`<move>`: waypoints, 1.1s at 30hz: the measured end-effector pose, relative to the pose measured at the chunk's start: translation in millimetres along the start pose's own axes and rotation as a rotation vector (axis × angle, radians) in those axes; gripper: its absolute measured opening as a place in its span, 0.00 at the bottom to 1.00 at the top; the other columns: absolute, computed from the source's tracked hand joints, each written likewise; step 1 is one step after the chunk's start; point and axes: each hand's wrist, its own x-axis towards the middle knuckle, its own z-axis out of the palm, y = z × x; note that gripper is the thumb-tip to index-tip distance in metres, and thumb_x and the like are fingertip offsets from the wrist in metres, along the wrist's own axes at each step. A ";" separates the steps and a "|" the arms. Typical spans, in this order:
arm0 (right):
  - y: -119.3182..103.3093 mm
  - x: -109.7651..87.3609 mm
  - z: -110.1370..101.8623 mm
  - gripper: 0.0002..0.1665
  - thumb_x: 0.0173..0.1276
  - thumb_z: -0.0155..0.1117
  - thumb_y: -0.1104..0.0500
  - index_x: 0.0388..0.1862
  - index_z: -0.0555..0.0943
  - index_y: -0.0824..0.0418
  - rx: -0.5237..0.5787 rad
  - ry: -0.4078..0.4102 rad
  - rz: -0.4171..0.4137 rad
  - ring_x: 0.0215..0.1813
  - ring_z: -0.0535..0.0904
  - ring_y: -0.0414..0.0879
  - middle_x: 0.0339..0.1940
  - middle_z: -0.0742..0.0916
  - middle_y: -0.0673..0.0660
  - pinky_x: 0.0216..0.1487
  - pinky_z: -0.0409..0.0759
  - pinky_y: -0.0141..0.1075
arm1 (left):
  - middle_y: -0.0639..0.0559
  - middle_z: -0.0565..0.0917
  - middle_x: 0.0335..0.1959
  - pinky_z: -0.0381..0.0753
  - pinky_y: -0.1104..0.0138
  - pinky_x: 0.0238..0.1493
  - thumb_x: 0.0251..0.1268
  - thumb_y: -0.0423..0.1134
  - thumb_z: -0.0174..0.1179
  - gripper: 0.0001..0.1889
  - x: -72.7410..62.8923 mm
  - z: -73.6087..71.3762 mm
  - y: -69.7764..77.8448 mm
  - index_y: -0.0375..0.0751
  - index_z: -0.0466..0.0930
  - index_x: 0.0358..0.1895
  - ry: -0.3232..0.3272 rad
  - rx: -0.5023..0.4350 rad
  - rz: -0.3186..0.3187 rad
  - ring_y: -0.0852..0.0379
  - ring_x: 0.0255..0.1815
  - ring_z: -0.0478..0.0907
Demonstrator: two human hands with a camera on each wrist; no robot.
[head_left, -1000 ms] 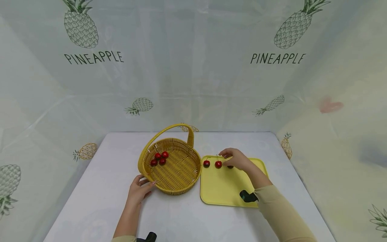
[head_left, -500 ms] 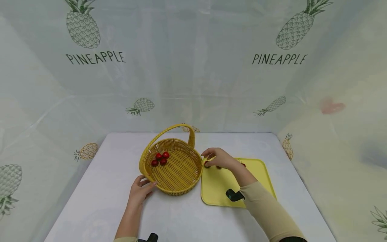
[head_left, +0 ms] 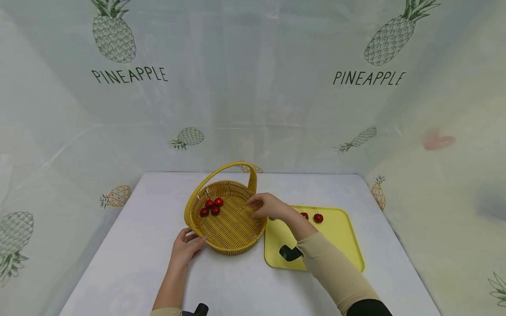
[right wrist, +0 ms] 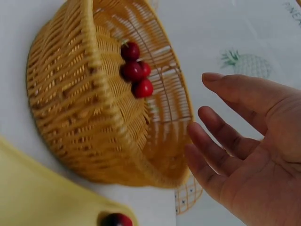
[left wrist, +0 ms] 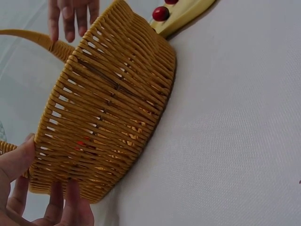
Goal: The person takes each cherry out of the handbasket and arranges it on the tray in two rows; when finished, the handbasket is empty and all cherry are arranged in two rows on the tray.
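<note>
Your left hand grips the wicker basket, left of centre in the head view, thumb at the rim, fingers against the outer wall. Your right hand is above the basket's right side, fingers loosely spread, thumb well apart, nothing held. 4 red cherries cluster in the basket's upper left. Right of centre, the yellow tray on the desk shows 2 more cherries clearly.

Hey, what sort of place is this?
Probably a staged tabletop set-up, perhaps a small filming booth: pale, pineapple-printed sheeting lines the back and sides of a white tabletop bearing a round yellow woven basket and a yellow rectangular tray.
</note>
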 end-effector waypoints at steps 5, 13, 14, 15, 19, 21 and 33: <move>-10.4 12.3 7.5 0.23 0.62 0.71 0.66 0.56 0.80 0.61 0.004 -0.025 -0.007 0.55 0.77 0.57 0.54 0.82 0.60 0.51 0.77 0.40 | 0.34 0.74 0.57 0.79 0.57 0.42 0.59 0.35 0.70 0.32 0.5 -0.9 -0.1 0.35 0.65 0.65 0.000 0.002 0.001 0.54 0.41 0.79; -18.1 31.8 19.3 0.23 0.61 0.71 0.67 0.57 0.80 0.62 0.028 -0.043 0.010 0.50 0.78 0.50 0.50 0.83 0.54 0.47 0.79 0.37 | 0.34 0.73 0.57 0.79 0.57 0.43 0.60 0.35 0.69 0.32 -0.3 -0.3 1.9 0.35 0.65 0.65 0.007 0.011 -0.002 0.55 0.40 0.79; -18.3 34.1 21.4 0.23 0.61 0.71 0.67 0.56 0.80 0.62 0.032 -0.046 0.007 0.51 0.78 0.51 0.51 0.83 0.56 0.47 0.79 0.37 | 0.33 0.73 0.57 0.79 0.56 0.44 0.60 0.35 0.69 0.32 -0.5 -0.2 1.9 0.35 0.65 0.65 0.008 0.011 -0.001 0.56 0.40 0.79; -18.8 36.3 23.7 0.23 0.61 0.71 0.67 0.56 0.80 0.61 0.040 -0.051 0.008 0.52 0.78 0.53 0.52 0.83 0.56 0.47 0.79 0.38 | 0.33 0.73 0.58 0.79 0.56 0.44 0.60 0.35 0.69 0.32 -1.0 -0.1 1.8 0.35 0.65 0.65 0.008 0.012 0.000 0.56 0.40 0.78; -21.5 44.0 33.6 0.24 0.62 0.70 0.68 0.58 0.80 0.63 0.055 -0.080 0.007 0.56 0.77 0.59 0.57 0.81 0.62 0.49 0.79 0.40 | 0.34 0.73 0.58 0.79 0.57 0.43 0.60 0.35 0.69 0.31 -2.3 0.0 -0.9 0.36 0.66 0.64 0.013 0.010 -0.010 0.55 0.41 0.79; -22.6 48.0 38.4 0.24 0.62 0.70 0.68 0.58 0.80 0.64 0.051 -0.089 0.008 0.56 0.77 0.59 0.58 0.81 0.63 0.49 0.79 0.40 | 0.35 0.74 0.57 0.79 0.57 0.43 0.59 0.35 0.70 0.31 -2.5 0.0 -2.6 0.36 0.66 0.64 0.012 0.004 -0.013 0.53 0.42 0.79; -24.3 72.9 57.9 0.25 0.61 0.72 0.66 0.58 0.81 0.62 0.017 -0.076 0.048 0.61 0.75 0.55 0.59 0.81 0.58 0.54 0.76 0.44 | 0.34 0.74 0.56 0.79 0.59 0.40 0.58 0.35 0.71 0.31 -1.9 0.0 -4.5 0.35 0.67 0.64 0.025 -0.011 0.014 0.54 0.40 0.80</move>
